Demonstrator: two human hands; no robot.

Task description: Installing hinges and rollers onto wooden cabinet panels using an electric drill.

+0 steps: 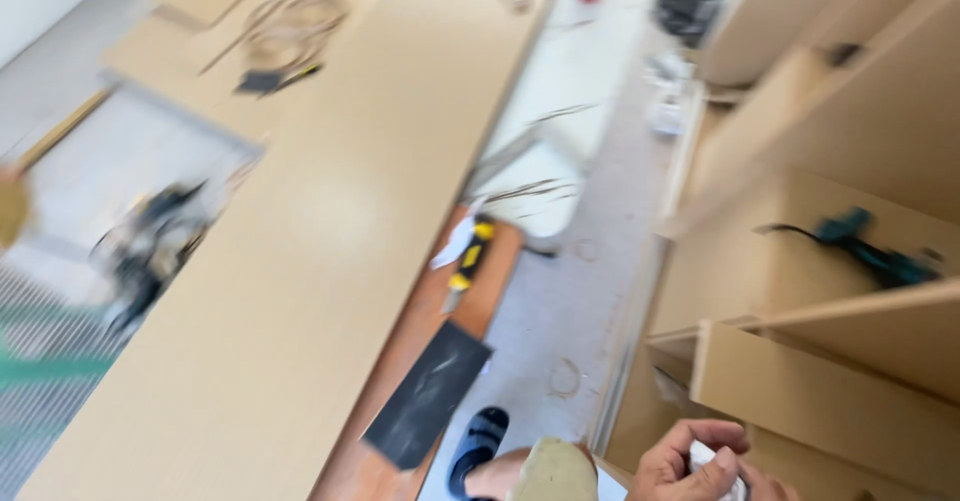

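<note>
At the bottom right, my left hand (683,464) is curled around a small white crumpled thing (706,455), perhaps a cloth or paper. Only a sliver of my right hand (768,485) shows at the frame's lower edge, against the same white thing; its grip cannot be made out. Both hands sit just in front of a light wooden cabinet (800,401). My knee (553,472) in khaki trousers and my foot in a black sandal (478,445) are just to their left. The whole view is motion-blurred.
A long beige board (330,231) runs diagonally across the middle. Beside it, a brown board carries a yellow-and-black utility knife (468,256) and a dark sheet (428,393). A teal power tool (868,246) lies on a cabinet shelf. Coiled cable (295,21) and a dark tool (150,241) lie left.
</note>
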